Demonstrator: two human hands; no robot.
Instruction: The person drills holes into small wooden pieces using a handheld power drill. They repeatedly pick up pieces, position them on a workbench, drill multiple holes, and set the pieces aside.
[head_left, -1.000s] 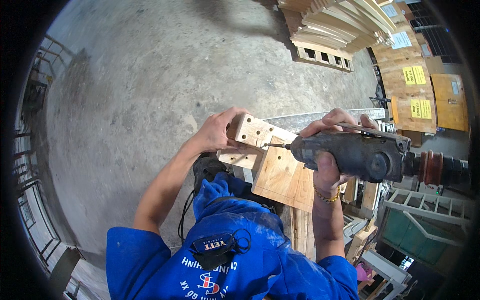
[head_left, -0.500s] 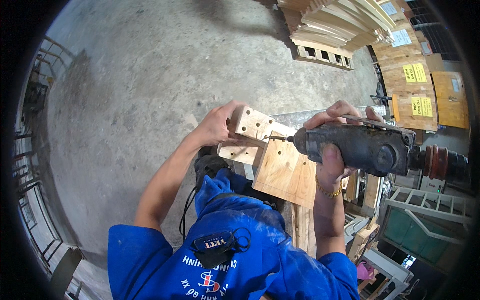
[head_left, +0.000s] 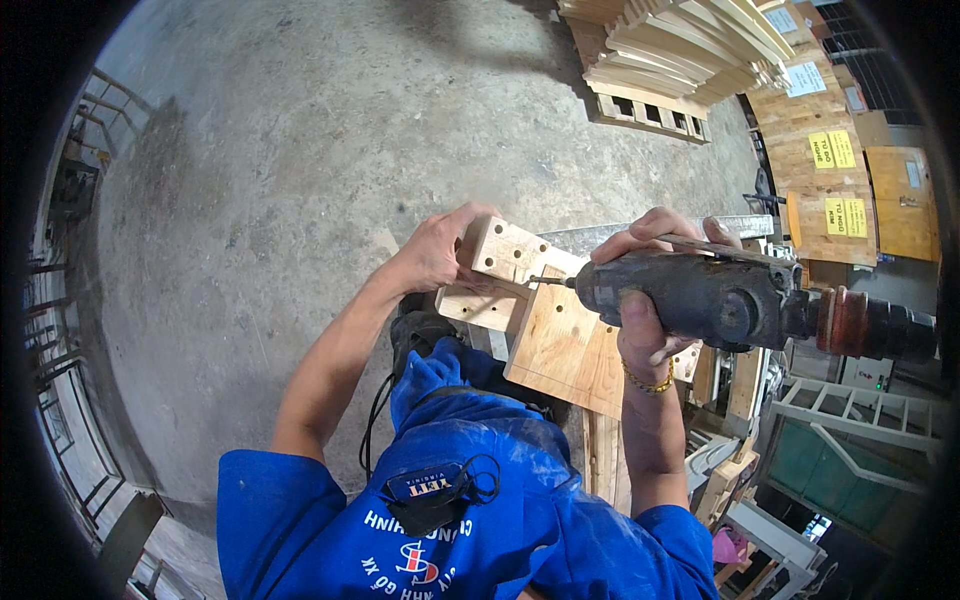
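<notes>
My left hand (head_left: 440,250) grips a pale wooden block (head_left: 505,250) with several drilled holes, pressing it against a second block (head_left: 480,308) beneath it. My right hand (head_left: 650,300) holds a dark, worn electric drill (head_left: 720,295) lying sideways, its thin bit (head_left: 548,281) touching the side of the upper block. Under the drill lies a flat plywood board (head_left: 565,350) on a narrow work stand. My blue jacket and knees fill the bottom of the view.
Bare concrete floor (head_left: 280,180) spreads left and ahead. A stack of light timber on a pallet (head_left: 680,60) stands at the far right, plywood sheets with yellow labels (head_left: 840,170) beside it. Metal frames and wooden parts (head_left: 820,440) crowd the lower right. A railing (head_left: 60,300) runs along the left.
The drill has shifted slightly left with its bit closing on the upper block. My left hand keeps its grip on the block.
</notes>
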